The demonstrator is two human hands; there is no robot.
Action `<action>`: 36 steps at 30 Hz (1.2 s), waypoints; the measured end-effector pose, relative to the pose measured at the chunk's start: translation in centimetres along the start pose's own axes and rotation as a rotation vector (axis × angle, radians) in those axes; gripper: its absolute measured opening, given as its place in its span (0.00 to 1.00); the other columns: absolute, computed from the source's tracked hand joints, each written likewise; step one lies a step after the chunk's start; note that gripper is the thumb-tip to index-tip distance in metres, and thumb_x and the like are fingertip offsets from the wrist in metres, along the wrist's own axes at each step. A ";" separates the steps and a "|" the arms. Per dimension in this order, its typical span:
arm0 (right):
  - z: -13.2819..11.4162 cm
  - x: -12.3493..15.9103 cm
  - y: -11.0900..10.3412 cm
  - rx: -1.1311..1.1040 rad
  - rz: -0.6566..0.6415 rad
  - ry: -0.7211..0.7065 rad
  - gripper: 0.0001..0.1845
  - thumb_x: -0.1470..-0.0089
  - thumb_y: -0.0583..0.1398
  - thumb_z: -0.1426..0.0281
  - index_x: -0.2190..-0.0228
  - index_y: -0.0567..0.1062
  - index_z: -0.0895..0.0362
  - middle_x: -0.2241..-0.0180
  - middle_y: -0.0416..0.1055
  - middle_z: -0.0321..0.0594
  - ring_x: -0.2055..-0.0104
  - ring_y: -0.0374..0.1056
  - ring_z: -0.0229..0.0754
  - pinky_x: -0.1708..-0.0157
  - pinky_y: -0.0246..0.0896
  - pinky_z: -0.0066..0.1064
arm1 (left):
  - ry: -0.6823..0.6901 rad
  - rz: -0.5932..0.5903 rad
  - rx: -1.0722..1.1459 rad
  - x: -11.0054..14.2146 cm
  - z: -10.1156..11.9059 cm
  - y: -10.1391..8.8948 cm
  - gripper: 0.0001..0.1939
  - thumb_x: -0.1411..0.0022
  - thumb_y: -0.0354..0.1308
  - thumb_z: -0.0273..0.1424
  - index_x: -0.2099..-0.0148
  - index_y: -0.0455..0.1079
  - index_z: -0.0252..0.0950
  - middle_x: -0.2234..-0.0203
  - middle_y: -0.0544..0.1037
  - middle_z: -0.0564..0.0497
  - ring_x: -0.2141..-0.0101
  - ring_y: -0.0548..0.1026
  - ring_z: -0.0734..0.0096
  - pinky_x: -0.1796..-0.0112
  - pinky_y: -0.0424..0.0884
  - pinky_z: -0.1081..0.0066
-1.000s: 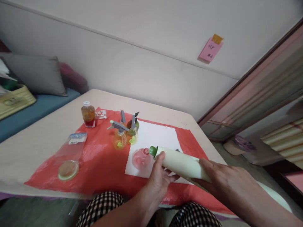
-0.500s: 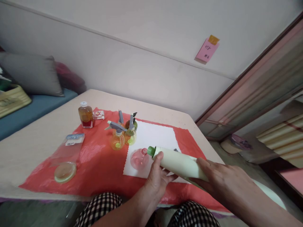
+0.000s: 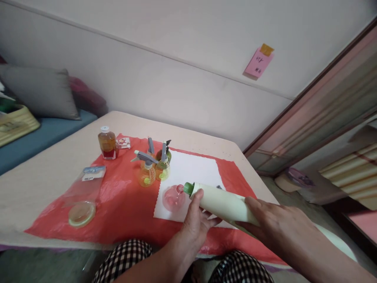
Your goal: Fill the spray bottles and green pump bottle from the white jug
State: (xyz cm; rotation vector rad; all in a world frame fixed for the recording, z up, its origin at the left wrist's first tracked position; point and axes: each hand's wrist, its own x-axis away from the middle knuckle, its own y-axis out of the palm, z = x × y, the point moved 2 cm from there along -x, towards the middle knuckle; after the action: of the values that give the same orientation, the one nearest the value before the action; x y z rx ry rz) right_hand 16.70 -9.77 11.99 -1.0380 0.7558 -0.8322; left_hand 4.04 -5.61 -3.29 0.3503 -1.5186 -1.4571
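both hands gripped the smooth pale green cylindrical flask (image 3: 224, 202): left hand (image 3: 196, 216) under its mouth end, thumb on top, right hand (image 3: 271, 218) wrapped round the body. its darker green spout (image 3: 188, 188) pointed at the round translucent pink bottle (image 3: 173, 199) on the scallop-edged white sheet (image 3: 196, 169); contact unclear. step looked like pouring, no stream visible; next move called for steady tilt, spout lined up. pink paper note (image 3: 259, 63) handwritten, maybe "45", rest unreadable. clear plastic packet's (image 3: 85, 190) print illegible.
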 end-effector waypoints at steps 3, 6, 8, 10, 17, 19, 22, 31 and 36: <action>0.0 0.0 0.0 0.018 0.014 -0.005 0.09 0.38 0.59 0.64 0.69 0.69 0.54 0.79 0.76 0.36 0.82 0.74 0.44 0.86 0.51 0.32 | -0.001 -0.017 -0.003 0.0 0.1 0.1 0.29 0.42 0.62 0.49 0.45 0.71 0.34 0.46 0.75 0.37 0.54 0.76 0.53 0.57 0.74 0.57; 0.0 0.0 0.1 0.021 0.011 -0.006 0.09 0.39 0.60 0.64 0.70 0.69 0.53 0.79 0.76 0.35 0.82 0.74 0.44 0.86 0.52 0.31 | -0.001 -0.008 -0.010 0.0 0.1 0.1 0.28 0.41 0.61 0.48 0.46 0.72 0.34 0.46 0.75 0.37 0.54 0.76 0.53 0.57 0.74 0.57; 0.0 0.0 0.1 0.017 -0.004 0.005 0.09 0.40 0.62 0.63 0.70 0.70 0.53 0.78 0.77 0.35 0.81 0.75 0.44 0.86 0.52 0.31 | -0.004 0.002 -0.012 0.0 0.1 0.1 0.27 0.40 0.61 0.48 0.46 0.72 0.34 0.46 0.75 0.37 0.55 0.76 0.54 0.58 0.74 0.58; 0.0 0.0 0.1 0.005 -0.019 0.020 0.09 0.41 0.63 0.63 0.69 0.70 0.54 0.78 0.77 0.35 0.81 0.75 0.44 0.86 0.53 0.31 | -0.006 0.007 -0.007 0.0 0.1 0.2 0.26 0.39 0.60 0.48 0.47 0.72 0.34 0.46 0.75 0.37 0.55 0.76 0.55 0.58 0.74 0.58; 0.3 0.3 0.4 0.003 -0.025 0.011 0.16 0.37 0.58 0.55 0.67 0.72 0.55 0.78 0.77 0.38 0.80 0.75 0.46 0.86 0.56 0.33 | -0.001 -0.006 -0.002 0.4 0.3 0.4 0.25 0.37 0.58 0.46 0.47 0.72 0.33 0.47 0.76 0.37 0.54 0.76 0.55 0.58 0.75 0.59; 0.4 0.4 0.6 0.012 -0.018 -0.003 0.17 0.36 0.56 0.54 0.66 0.71 0.55 0.78 0.77 0.38 0.81 0.75 0.46 0.86 0.56 0.32 | -0.004 -0.002 0.003 0.5 0.2 0.4 0.24 0.36 0.58 0.46 0.47 0.73 0.33 0.47 0.76 0.38 0.54 0.75 0.55 0.58 0.75 0.58; 0.5 0.5 0.8 0.016 -0.010 -0.010 0.16 0.35 0.55 0.55 0.66 0.71 0.55 0.78 0.76 0.38 0.81 0.74 0.45 0.86 0.55 0.32 | -0.003 0.011 0.007 0.4 0.2 0.4 0.24 0.36 0.58 0.46 0.48 0.73 0.32 0.47 0.75 0.37 0.54 0.76 0.55 0.58 0.75 0.58; 0.5 0.6 1.0 -0.001 -0.061 0.032 0.08 0.40 0.61 0.63 0.66 0.72 0.54 0.76 0.77 0.38 0.80 0.74 0.45 0.84 0.55 0.31 | -0.004 0.004 0.014 0.4 0.3 0.4 0.24 0.36 0.58 0.46 0.46 0.72 0.33 0.49 0.77 0.38 0.55 0.76 0.55 0.59 0.75 0.59; 0.5 0.6 0.8 -0.030 -0.104 0.061 0.06 0.38 0.57 0.67 0.65 0.73 0.55 0.76 0.77 0.40 0.79 0.73 0.41 0.81 0.57 0.29 | -0.007 0.002 0.017 0.4 0.2 0.3 0.25 0.36 0.58 0.46 0.46 0.72 0.32 0.48 0.77 0.37 0.55 0.77 0.55 0.59 0.75 0.59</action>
State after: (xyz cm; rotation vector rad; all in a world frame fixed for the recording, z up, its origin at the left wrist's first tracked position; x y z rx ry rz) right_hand 17.63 -9.84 11.34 -1.0895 0.7731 -0.9475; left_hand 3.80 -5.72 -2.81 0.3540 -1.5370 -1.4463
